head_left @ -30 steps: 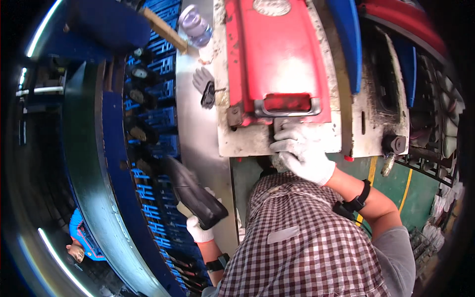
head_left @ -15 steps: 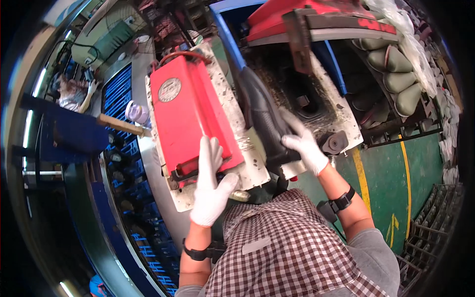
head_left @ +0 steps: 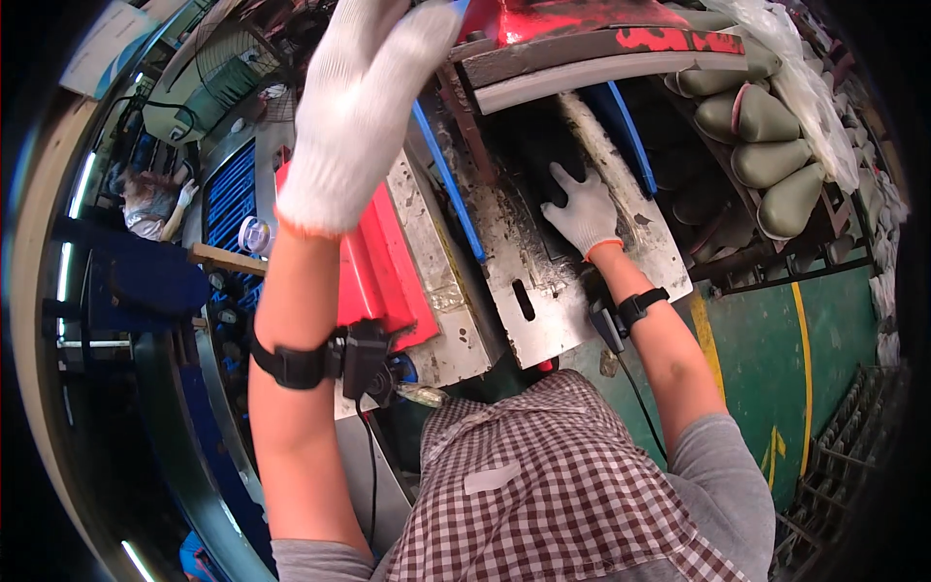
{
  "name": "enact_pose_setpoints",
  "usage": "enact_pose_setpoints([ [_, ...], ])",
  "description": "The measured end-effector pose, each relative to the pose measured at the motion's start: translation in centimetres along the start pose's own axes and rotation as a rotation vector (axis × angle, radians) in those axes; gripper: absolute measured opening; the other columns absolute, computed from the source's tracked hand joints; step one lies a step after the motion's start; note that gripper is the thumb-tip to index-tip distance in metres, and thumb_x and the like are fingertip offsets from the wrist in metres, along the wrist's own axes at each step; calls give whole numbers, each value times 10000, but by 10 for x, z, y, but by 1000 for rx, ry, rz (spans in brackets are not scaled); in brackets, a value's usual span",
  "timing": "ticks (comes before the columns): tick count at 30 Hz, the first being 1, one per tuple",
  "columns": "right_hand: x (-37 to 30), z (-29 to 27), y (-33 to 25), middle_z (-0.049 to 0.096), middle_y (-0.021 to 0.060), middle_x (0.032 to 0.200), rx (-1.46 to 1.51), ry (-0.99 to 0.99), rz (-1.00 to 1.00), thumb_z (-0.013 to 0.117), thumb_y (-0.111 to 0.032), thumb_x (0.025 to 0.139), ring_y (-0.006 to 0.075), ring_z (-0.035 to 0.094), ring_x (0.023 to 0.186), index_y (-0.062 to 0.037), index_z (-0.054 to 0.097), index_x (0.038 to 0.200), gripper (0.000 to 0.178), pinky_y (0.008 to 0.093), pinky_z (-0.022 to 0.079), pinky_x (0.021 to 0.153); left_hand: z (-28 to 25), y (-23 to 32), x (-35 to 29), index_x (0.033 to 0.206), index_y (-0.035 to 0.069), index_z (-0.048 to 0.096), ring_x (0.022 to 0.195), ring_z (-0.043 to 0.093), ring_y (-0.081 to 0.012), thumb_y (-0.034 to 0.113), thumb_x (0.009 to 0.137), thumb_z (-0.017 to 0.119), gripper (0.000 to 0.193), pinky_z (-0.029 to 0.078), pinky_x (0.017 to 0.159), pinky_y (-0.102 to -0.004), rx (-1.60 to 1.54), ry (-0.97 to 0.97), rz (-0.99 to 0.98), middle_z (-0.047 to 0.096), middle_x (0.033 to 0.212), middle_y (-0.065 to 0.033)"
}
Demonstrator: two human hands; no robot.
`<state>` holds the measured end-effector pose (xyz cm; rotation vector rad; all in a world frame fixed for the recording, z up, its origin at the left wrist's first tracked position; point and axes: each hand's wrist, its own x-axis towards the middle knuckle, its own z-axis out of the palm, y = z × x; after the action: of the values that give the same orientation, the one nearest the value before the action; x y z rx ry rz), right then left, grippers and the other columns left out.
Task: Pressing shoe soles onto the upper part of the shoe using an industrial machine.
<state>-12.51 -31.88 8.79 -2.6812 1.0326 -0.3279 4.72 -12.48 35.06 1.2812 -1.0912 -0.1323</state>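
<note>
My left hand (head_left: 354, 126), in a white knit glove, is raised high over the red cover (head_left: 383, 262) of the left machine. Its fingers are stretched out and partly cut off by the top of the picture; nothing shows in it. With fingers spread, my gloved right hand (head_left: 584, 209) reaches into the dark recess of the right machine's metal bed (head_left: 543, 335). What it touches there is too dark to make out. Above it stands a raised red lid (head_left: 582, 19) with a pale lower edge (head_left: 611, 76).
Blue bars (head_left: 630, 136) flank the right machine's bed. Olive-green shoe-shaped forms (head_left: 790, 199) sit on a rack at right, beside clear plastic sheeting (head_left: 800, 87). Green floor (head_left: 747, 359) has yellow lines. A person (head_left: 150, 204) works far left, beyond a blue slatted conveyor (head_left: 228, 189).
My left hand has risen from the left red cover toward the top. My right hand has left the black shoe and moved into the right machine's recess; the shoe no longer shows clearly.
</note>
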Motion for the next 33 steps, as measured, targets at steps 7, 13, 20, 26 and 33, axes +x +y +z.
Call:
enact_pose_setpoints([
  [7, -2, -15, -10, 467, 340, 1510, 46, -110, 13, 760, -504, 807, 482, 539, 1337, -344, 549, 1524, 765, 485, 471, 1124, 34, 24, 81, 1445, -8, 522, 1148, 602, -187, 334, 1042, 630, 540, 476, 1054, -353, 188, -463, 23, 637, 1285, -142],
  [13, -24, -28, 56, 486, 262, 1568, 546, 61, 27, 667, -434, 970, 361, 446, 1478, 62, 433, 1547, 796, 406, 332, 1225, 42, 5, 60, 1333, 22, 579, 1141, 652, -281, 303, 958, 685, 481, 502, 1010, -370, 431, -287, 64, 672, 1220, -181],
  [20, -199, -21, 115, 687, 56, 992, 779, 295, 543, 625, -207, 1046, 148, 620, 947, 2, 686, 1113, 228, 304, 502, 878, 95, -33, -38, 1169, 58, 677, 1004, 627, -357, 179, 779, 734, 412, 482, 930, -462, 631, -139, 416, 685, 1055, -149],
  [26, -271, -14, 98, 696, 46, 1083, 1355, -367, 794, 496, -433, 1112, 141, 669, 879, -84, 570, 1382, 447, 277, 556, 729, 136, -85, -131, 1177, 53, 619, 907, 581, -346, 43, 628, 692, 555, 423, 748, -485, 560, -202, 539, 583, 917, -113],
  [33, -266, -53, 85, 726, 134, 1070, 1971, -662, 913, 510, -479, 1090, 220, 694, 816, -110, 503, 1502, 553, 317, 552, 653, 158, -164, -208, 1292, 90, 567, 1098, 587, -360, 66, 620, 695, 685, 464, 828, -549, 586, -210, 618, 567, 1140, -89],
])
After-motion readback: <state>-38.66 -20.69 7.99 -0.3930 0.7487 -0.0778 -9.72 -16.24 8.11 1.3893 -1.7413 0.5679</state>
